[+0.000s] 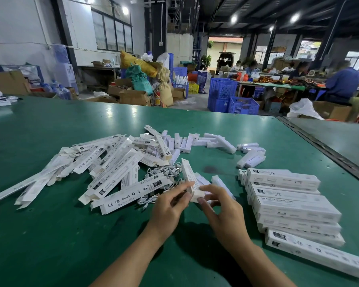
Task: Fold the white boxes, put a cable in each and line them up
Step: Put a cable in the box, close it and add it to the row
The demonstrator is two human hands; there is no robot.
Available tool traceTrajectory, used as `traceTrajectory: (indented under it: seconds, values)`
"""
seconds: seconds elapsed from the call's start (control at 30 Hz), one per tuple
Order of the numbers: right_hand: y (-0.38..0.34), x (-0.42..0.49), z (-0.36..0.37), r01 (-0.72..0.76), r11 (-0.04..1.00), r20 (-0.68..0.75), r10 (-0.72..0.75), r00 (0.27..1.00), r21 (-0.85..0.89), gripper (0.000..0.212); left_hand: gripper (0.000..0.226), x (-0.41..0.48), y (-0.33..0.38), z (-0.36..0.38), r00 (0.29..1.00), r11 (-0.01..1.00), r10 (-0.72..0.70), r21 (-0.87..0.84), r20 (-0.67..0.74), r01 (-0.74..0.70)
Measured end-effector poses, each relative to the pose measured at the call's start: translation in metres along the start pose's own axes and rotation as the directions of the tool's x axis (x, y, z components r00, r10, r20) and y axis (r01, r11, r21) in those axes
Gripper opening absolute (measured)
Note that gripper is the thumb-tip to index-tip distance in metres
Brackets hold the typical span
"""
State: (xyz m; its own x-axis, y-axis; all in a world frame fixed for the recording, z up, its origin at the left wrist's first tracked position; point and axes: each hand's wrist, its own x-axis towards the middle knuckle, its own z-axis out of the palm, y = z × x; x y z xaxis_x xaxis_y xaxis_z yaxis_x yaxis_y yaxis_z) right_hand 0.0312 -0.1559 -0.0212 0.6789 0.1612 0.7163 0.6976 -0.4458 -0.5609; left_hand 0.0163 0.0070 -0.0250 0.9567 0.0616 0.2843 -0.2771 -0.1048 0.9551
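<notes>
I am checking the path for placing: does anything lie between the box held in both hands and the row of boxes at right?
Yes. One loose white bar lies flat on the table between the held box and the row of boxes, just beyond the right hand. Lifting over it looks possible.

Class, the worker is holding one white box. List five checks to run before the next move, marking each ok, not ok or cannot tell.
1. Left hand and right hand both grip the held box: ok.
2. Near end flap tucked shut: cannot tell.
3. Cable already inside it: cannot tell.
4. Loose cables lie close by: ok.
5. Flat boxes remain to fold: ok.
</notes>
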Motion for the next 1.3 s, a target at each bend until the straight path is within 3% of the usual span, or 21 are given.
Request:
traceTrajectory:
  seconds: [0.17, 0.63, 0.73, 1.07, 1.13, 1.2, 1.3]
  values:
    - [0.002, 0.001, 0.0, 0.118, 0.993, -0.03, -0.118, 0.993, -0.021, 0.021, 0.034, 0.001, -0.001, 0.0, 1.0, 1.0, 0.013, 0.011, -0.019, -0.013]
    - [-0.001, 0.002, -0.002, 0.14, 0.99, -0.046, -0.141, 0.989, -0.02, 0.008, 0.027, -0.002, 0.004, 0.0, 0.998, 0.997, 0.061, 0.046, 0.015, -0.062]
    - [0.0, 0.002, -0.003, 0.126, 0.992, -0.065, -0.125, 0.99, 0.005, 0.009, 0.035, -0.004, 0.006, -0.001, 0.996, 0.993, 0.084, 0.082, 0.022, -0.085]
    - [-0.007, 0.0, -0.002, -0.072, 0.992, -0.045, 0.077, 0.996, 0.102, 0.024, 0.029, -0.005, 0.008, 0.0, 0.993, 0.98, 0.11, 0.16, 0.034, -0.114]
    - [-0.009, -0.001, -0.004, -0.083, 0.987, -0.012, 0.085, 0.996, 0.137, 0.033, 0.023, -0.005, 0.011, 0.001, 0.996, 0.995, 0.078, 0.067, 0.034, -0.08]
    - [-0.008, -0.001, -0.004, -0.127, 0.982, 0.073, 0.118, 0.99, 0.139, 0.049, 0.02, -0.002, 0.015, 0.001, 1.0, 0.989, 0.003, -0.148, 0.008, -0.002]
    - [-0.002, -0.002, -0.004, -0.255, 0.964, 0.138, 0.244, 0.96, 0.071, 0.065, 0.019, 0.003, 0.022, -0.011, 0.991, 0.862, -0.133, -0.491, 0.013, 0.122]
